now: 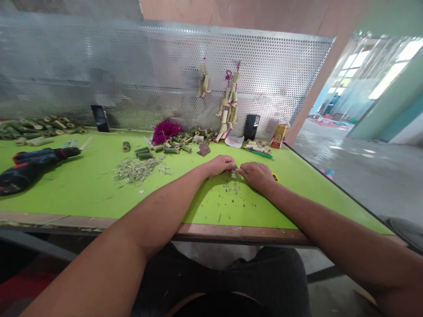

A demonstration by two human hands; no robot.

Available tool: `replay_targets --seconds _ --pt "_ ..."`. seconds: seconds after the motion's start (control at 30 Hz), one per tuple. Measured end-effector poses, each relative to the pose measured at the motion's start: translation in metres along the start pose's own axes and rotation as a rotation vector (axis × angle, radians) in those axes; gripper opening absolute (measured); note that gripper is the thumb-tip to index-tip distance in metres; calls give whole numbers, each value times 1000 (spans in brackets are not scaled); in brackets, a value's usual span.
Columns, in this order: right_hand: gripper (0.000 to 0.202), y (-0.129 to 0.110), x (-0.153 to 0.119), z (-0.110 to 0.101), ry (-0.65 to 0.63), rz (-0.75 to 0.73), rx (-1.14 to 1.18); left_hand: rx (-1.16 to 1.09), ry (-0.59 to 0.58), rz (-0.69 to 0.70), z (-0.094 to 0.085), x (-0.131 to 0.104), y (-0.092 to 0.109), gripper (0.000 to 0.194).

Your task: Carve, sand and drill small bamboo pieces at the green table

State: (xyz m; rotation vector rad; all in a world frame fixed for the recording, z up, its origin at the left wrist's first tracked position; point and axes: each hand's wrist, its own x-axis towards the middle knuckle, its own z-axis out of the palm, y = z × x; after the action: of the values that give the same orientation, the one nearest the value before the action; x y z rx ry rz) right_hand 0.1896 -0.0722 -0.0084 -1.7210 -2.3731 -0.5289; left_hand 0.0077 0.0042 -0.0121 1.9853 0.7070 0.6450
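Note:
Both hands meet over the green tabletop, close in front of me. My left hand is closed, its thumb and fingers pinching a short bamboo piece that is partly hidden. My right hand is closed too, fingertips right against the same piece. From behind its heel sticks out the yellow and black end of what looks like a utility knife; the rest is covered by the hand. Dark and pale shavings are scattered on the tabletop below the hands.
Cut bamboo tubes lie beside purple string and a heap of bamboo shavings. A cordless drill lies left. Strung bamboo pieces hang on perforated metal sheet. A bottle and phone stand behind.

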Motion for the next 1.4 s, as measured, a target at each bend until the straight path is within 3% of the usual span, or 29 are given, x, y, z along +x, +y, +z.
replay_targets --seconds 0.23,0.43,0.73,0.97,1.3,1.4 --pt "53 2 2 0 -57 -40 -19 -14 -7 -9 0 2 -4 30" --pt "57 -5 -3 -2 -110 -213 -5 -73 32 -43 0 7 -9 24" --pt "55 3 -2 2 43 27 10 24 -12 11 -3 -1 -3 32" --pt "51 2 -2 0 3 23 29 12 5 -19 -2 1 -4 38" --pt "51 2 1 -1 -54 18 15 -2 49 -41 2 3 -1 33" --pt "52 -2 0 -4 -111 -67 5 -6 73 -52 2 6 -5 28"
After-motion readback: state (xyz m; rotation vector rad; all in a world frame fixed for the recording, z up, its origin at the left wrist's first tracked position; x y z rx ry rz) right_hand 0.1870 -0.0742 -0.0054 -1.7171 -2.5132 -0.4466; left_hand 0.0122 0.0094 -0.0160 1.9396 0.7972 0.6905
